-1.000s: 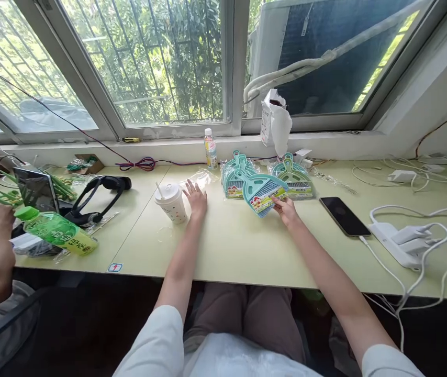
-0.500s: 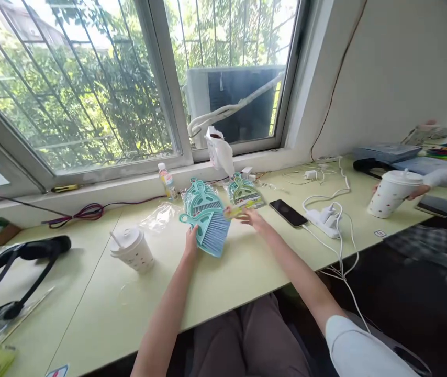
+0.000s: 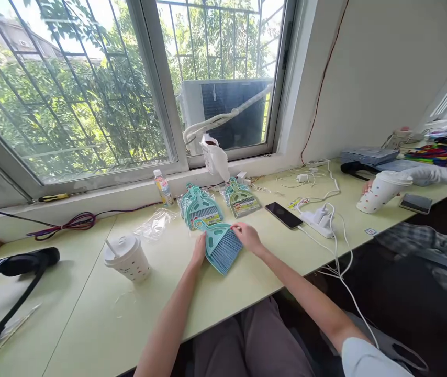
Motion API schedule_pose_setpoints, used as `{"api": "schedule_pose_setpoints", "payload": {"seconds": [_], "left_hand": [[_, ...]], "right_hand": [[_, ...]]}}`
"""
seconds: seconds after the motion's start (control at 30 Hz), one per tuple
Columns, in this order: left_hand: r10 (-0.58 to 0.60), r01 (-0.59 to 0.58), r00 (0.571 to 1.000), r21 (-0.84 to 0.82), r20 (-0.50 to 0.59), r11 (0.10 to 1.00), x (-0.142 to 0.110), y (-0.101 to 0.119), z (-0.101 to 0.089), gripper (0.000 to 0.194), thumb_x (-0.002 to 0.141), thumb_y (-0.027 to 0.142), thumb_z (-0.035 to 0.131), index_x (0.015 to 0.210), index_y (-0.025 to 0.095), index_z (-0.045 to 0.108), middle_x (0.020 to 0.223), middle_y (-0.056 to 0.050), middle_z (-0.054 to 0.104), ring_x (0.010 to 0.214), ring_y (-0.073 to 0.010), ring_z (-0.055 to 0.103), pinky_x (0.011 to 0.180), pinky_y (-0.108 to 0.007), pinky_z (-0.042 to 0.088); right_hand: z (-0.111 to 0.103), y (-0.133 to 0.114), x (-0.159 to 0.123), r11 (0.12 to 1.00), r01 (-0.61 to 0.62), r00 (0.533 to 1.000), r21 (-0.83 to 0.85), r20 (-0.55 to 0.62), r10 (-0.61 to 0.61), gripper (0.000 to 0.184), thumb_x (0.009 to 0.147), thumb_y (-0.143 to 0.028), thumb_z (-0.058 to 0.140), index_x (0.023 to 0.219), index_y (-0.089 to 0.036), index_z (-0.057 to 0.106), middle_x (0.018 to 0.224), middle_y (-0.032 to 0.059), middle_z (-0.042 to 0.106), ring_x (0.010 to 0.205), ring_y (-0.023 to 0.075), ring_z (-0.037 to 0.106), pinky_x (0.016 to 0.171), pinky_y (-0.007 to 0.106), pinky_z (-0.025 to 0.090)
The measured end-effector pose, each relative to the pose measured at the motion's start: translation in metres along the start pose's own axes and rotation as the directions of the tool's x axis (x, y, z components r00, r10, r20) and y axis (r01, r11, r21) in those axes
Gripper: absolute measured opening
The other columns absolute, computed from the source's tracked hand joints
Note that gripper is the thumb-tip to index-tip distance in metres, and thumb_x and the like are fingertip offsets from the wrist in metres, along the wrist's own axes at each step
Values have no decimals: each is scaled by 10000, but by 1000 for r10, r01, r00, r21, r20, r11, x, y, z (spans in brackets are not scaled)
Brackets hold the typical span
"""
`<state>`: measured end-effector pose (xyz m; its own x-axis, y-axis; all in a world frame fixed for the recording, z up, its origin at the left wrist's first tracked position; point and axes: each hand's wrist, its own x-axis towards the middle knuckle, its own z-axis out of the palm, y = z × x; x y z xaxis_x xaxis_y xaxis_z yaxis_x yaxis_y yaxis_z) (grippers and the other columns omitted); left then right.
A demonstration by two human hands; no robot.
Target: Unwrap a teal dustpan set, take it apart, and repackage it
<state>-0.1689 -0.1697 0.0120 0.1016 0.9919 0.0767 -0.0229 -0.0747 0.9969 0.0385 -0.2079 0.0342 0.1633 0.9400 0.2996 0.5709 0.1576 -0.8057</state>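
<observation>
A teal mini brush and dustpan set (image 3: 220, 247) lies on the pale green desk (image 3: 101, 314), bristles toward me. My left hand (image 3: 199, 249) grips its left edge. My right hand (image 3: 247, 237) pinches its upper right corner. Behind it a stack of the same teal sets (image 3: 200, 208) in plastic wrap lies near the window. A greener wrapped set (image 3: 241, 199) lies to the right of that stack. A small yellow label card (image 3: 294, 203) lies on the desk to the right of the phone.
A lidded paper cup with straw (image 3: 125, 258) stands left of my hands, an empty clear wrapper (image 3: 154, 223) behind it. A black phone (image 3: 283, 215), a power strip (image 3: 318, 215) and white cables lie to the right. Another person's hand holds a cup (image 3: 382, 191) at far right. A black headset (image 3: 7, 272) lies far left.
The label that my right hand held over the set is off and lies to the right. The teal set has come down flat on the desk, with both hands on it.
</observation>
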Motion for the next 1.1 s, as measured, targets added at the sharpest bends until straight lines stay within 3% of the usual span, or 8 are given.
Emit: {"api": "schedule_pose_setpoints", "payload": {"seconds": [0.1, 0.2, 0.33, 0.5, 0.73, 0.87, 0.97, 1.1], "left_hand": [[-44, 45, 997, 21, -58, 999, -2, 1, 2, 392, 958, 480, 460, 999, 171, 697, 1191, -134, 736, 1169, -258, 668, 1073, -396, 485], [-13, 22, 990, 60, -137, 998, -3, 3, 2, 432, 974, 522, 427, 1031, 170, 671, 1216, -139, 717, 1199, -249, 647, 1063, -383, 481], [20, -8, 989, 85, -144, 996, -3, 4, -1, 415, 980, 495, 396, 997, 176, 661, 1118, -122, 728, 1092, -240, 671, 1003, -374, 502], [92, -52, 978, 211, -186, 976, -2, 0, 0, 363, 966, 455, 381, 812, 209, 598, 887, -83, 689, 916, -229, 639, 901, -360, 505], [61, -13, 978, 233, -198, 972, 4, -5, 1, 344, 964, 443, 387, 821, 213, 600, 908, -67, 683, 910, -218, 623, 913, -327, 474], [89, -71, 993, 219, -76, 973, 8, -3, 3, 293, 954, 380, 438, 803, 189, 600, 878, -53, 676, 885, -203, 615, 889, -309, 473], [95, -91, 995, 319, 4, 943, 5, -2, 9, 314, 961, 368, 452, 736, 190, 580, 798, -46, 660, 828, -206, 604, 857, -311, 474], [104, -105, 994, 447, 27, 888, -3, 0, 22, 357, 998, 367, 407, 733, 202, 582, 823, -69, 681, 866, -231, 618, 886, -336, 461]], "right_hand": [[34, -34, -5, 866, 176, 982, -468, 145, -121, 240, 940, -311, 558, 1126, -212, 673, 1205, 131, 691, 1183, 293, 605, 940, 408, 502], [51, -59, 1, 774, 175, 981, -609, 178, -81, 330, 976, -384, 525, 1199, -168, 637, 1273, 175, 639, 1221, 312, 563, 929, 421, 499], [47, -71, 1, 752, 129, 985, -647, 173, -20, 324, 1011, -374, 472, 1145, -176, 691, 1275, 176, 640, 1189, 310, 563, 943, 450, 452], [40, -73, -5, 700, 249, 961, -669, 259, -94, 326, 1008, -364, 497, 1094, -175, 749, 1260, 170, 667, 1204, 326, 543, 992, 490, 380], [57, -84, 11, 703, 267, 951, -659, 296, -84, 310, 951, -344, 542, 1087, -147, 738, 1123, 166, 736, 1072, 307, 650, 960, 432, 424], [36, -89, 20, 771, 169, 960, -614, 279, 11, 308, 840, -335, 649, 1041, -133, 766, 1107, 160, 763, 994, 279, 706, 812, 325, 484], [14, -87, 25, 767, 183, 960, -615, 280, -4, 304, 769, -299, 696, 990, -111, 789, 1075, 172, 773, 986, 279, 706, 789, 305, 485], [-1, -71, 30, 783, 186, 946, -593, 324, 20, 250, 719, -333, 708, 804, -118, 805, 809, 131, 758, 791, 237, 681, 661, 288, 435]]}}
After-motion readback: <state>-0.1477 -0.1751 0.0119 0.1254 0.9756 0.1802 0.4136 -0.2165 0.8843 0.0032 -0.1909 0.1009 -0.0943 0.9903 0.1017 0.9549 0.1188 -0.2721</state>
